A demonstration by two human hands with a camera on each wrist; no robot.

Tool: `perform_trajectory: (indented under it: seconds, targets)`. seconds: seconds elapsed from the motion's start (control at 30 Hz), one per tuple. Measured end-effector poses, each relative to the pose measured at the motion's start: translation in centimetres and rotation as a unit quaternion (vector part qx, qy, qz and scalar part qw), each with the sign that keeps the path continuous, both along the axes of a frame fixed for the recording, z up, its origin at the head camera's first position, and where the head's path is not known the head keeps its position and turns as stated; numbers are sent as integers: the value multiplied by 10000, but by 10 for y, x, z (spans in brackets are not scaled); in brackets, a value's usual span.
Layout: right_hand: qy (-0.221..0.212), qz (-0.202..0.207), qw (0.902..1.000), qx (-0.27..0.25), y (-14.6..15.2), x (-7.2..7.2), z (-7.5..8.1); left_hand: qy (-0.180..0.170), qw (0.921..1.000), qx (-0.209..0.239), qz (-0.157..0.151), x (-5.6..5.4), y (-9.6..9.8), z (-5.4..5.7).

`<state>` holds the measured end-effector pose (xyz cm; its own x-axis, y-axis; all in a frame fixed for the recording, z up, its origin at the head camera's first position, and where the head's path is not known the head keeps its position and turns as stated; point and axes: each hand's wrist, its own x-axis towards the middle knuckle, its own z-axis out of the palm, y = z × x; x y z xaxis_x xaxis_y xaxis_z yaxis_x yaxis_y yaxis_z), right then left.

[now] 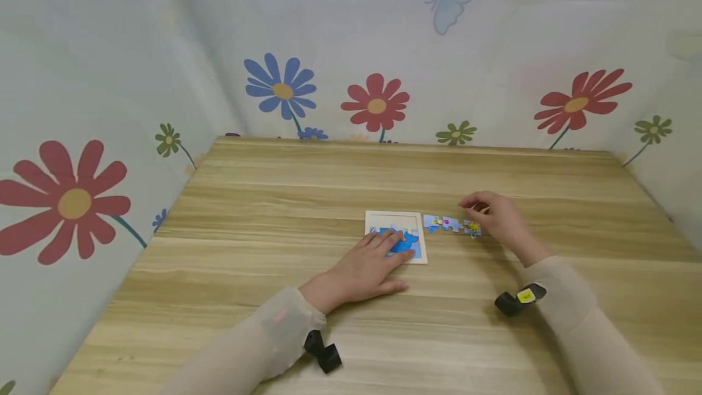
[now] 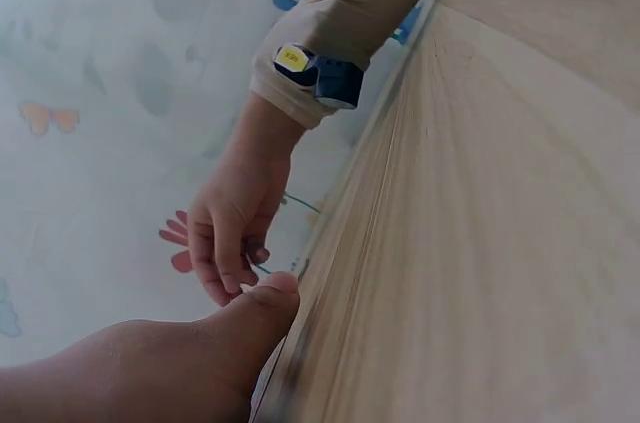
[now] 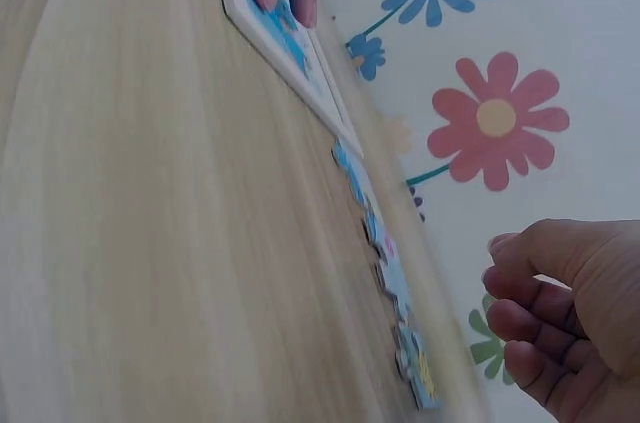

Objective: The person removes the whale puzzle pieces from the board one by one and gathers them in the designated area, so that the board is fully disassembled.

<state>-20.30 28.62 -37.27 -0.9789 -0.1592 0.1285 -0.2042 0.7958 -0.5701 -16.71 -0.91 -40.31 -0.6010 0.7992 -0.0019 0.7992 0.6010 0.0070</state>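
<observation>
A jigsaw puzzle in a pale square frame (image 1: 396,215) lies on the table, its lower part filled with blue pieces (image 1: 404,242) and its top strip bare. My left hand (image 1: 368,267) rests on it, fingers spread. To the right of the frame, a row of loose puzzle pieces (image 1: 451,224) lies on the wood; the rightmost piece (image 1: 473,228) shows a yellow flower. Just above and right of that row hovers my right hand (image 1: 496,218). In the right wrist view its fingers (image 3: 535,333) are loosely bent, with nothing visible between thumb and fingertips.
The wood-grain table (image 1: 274,200) reaches back to a white cloth wall (image 1: 329,29) printed with flowers and a butterfly. A black wrist camera (image 1: 323,352) is strapped to the left sleeve, and another wrist camera (image 1: 518,300) to the right sleeve.
</observation>
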Motion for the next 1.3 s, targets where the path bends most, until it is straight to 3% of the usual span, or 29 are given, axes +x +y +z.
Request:
perform_trajectory:
  seconds: [0.37, 0.7, 1.3]
  targets:
    - [231, 205, 9992, -244, -19, 2, 4, -4, 10000, -59, 45, 2, -2, 6]
    - [190, 450, 9981, -379, -36, 4, 8, 164, 9998, -27, 76, 3, -8, 4]
    - [70, 1018, 9944, -263, -70, 5, -6, 68, 10000, 23, 60, 3, -10, 0]
